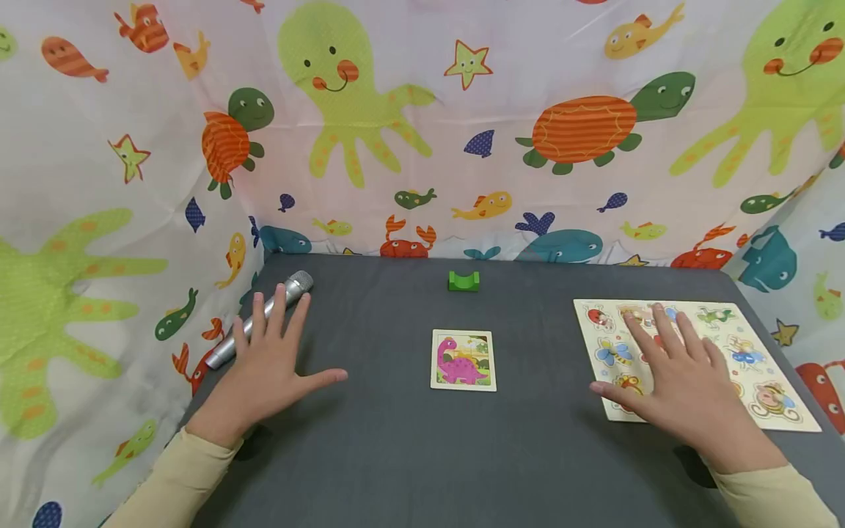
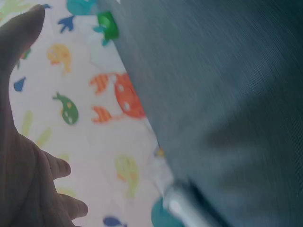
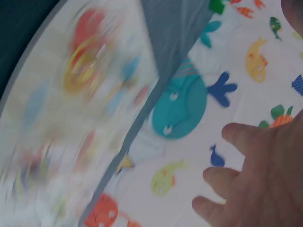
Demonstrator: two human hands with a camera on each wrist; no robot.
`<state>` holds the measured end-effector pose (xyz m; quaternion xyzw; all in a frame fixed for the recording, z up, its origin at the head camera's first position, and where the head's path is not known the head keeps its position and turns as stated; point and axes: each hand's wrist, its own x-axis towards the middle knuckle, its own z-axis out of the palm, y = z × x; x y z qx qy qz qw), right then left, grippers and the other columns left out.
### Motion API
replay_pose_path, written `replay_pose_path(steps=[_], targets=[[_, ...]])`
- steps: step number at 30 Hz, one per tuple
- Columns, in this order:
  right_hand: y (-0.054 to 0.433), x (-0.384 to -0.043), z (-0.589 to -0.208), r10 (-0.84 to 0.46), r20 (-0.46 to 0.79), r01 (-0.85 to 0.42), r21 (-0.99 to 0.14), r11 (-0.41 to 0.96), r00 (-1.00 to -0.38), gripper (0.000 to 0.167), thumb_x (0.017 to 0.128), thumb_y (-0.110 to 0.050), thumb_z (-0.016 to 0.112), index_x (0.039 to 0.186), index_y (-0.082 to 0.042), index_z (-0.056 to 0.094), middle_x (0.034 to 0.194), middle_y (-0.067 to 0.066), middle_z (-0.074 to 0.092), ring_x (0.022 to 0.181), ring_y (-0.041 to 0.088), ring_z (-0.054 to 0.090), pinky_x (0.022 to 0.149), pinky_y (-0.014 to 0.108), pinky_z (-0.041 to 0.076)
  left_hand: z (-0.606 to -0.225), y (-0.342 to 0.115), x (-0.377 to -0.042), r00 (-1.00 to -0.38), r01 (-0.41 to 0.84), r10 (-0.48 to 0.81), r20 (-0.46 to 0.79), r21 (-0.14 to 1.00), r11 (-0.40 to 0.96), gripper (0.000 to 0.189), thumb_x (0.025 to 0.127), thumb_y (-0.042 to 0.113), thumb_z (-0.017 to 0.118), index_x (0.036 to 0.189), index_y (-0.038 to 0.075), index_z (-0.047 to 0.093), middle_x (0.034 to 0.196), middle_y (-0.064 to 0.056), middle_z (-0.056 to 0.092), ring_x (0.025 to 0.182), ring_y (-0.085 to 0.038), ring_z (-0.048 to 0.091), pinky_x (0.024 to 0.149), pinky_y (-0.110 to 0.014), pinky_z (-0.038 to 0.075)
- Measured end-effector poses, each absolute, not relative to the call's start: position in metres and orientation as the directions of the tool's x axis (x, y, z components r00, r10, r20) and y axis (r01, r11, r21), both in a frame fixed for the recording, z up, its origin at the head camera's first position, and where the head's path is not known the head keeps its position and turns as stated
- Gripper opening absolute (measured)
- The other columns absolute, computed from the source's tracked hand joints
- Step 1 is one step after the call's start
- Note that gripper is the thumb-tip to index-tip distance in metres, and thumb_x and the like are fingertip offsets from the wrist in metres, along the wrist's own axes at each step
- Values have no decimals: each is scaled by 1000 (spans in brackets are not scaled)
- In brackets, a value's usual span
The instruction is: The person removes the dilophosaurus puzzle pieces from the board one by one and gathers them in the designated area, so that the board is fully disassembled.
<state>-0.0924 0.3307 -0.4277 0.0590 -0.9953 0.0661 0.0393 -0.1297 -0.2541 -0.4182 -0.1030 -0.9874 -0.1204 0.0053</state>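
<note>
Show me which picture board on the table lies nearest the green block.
The small square pink-dinosaur board, below the green block in the head view. The larger board, with many cartoon creatures, lies farther off, at the right.

- two hands: one left hand [image 1: 267, 378], one right hand [image 1: 693, 403]
- two puzzles: one small puzzle [image 1: 463, 361], one large puzzle [image 1: 752, 372]
- one microphone [image 1: 223, 353]
- one green block [image 1: 463, 283]
- two sleeves [image 1: 174, 480]
- one bench [image 1: 449, 455]
</note>
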Motion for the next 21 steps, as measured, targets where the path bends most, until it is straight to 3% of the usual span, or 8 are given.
replay_pose_path(steps=[9, 12, 15, 18, 21], targets=[[254, -122, -420, -272, 94, -287, -272, 918, -958, 108, 86, -81, 71, 168, -19, 40, 181, 16, 20, 163, 48, 28, 123, 73, 32, -436, -189, -149, -948, 284, 318, -23, 391, 875, 120, 91, 84, 62, 175, 22, 4, 183, -12, -10, 169, -41, -12, 133, -69, 7], [228, -134, -423, -320, 92, -331, -355, 874, -943, 97, 90, -73, 74, 167, -21, 44, 181, 11, 24, 162, 45, 33, 121, 69, 39, -438, -168, -158, -934, 313, 356, -22, 430, 847, 112, 94, 75, 68, 175, 22, 12, 184, -10, 1, 171, -36, 4, 133, -62, 20], [207, -142, -427, -340, 84, -343, -411, 845, -937, 89, 93, -66, 76, 165, -24, 46, 180, 8, 28, 161, 42, 36, 119, 66, 43, -439, -148, -165, -923, 343, 385, 4, 465, 816, 98, 96, 64, 74, 172, 22, 30, 181, -8, 24, 166, -31, 30, 127, -58, 37], [190, -147, -428, -345, 70, -340, -434, 834, -936, 82, 94, -60, 78, 163, -24, 51, 176, 8, 36, 159, 40, 41, 117, 66, 46, -441, -132, -173, -912, 374, 408, 39, 486, 790, 77, 97, 52, 78, 162, 20, 50, 167, -6, 50, 151, -27, 54, 119, -53, 48], [178, -150, -429, -353, 66, -344, -448, 825, -933, 76, 95, -55, 79, 159, -23, 55, 172, 9, 45, 156, 39, 46, 115, 65, 48, -446, -119, -179, -907, 384, 417, 53, 508, 771, 59, 99, 42, 79, 150, 18, 64, 150, -4, 67, 133, -24, 67, 111, -49, 55]])
